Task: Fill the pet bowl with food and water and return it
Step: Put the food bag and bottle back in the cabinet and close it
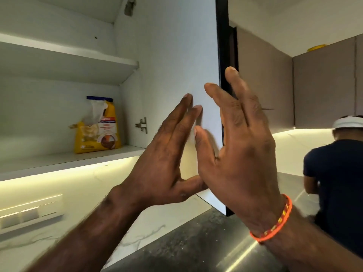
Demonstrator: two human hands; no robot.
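1. Right hand (235,154) sits closest to the lens, centre-right of the frame, fingers spread wide and holding nothing. Its fingertips reach past the dark front edge of the open cabinet door (176,65); whether the palm actually presses the door I can't tell. An orange bracelet (275,222) wraps the wrist.
2. Left hand (167,160) is just left of it, also flat and open with nothing gripped, fingertips laid against the white inner face of the door, thumb pointing toward the right hand and tucked behind it.
3. That door stands edge-on up the middle of the frame, its bottom corner hanging over the dark countertop (186,242).
4. Yellow pet food bag (98,126) stands upright on the lower cabinet shelf (59,160) at centre left, top torn open, well apart from both hands. Plenty of bare shelf on either side of it.
5. Upper shelf (68,55) above looks bare, so lots of room in there.
6. Lit strip glows under the cabinet, with a switch plate (29,213) on the marble wall at lower left.
7. Another person in a dark shirt (337,183) is bent over the counter at the right edge.
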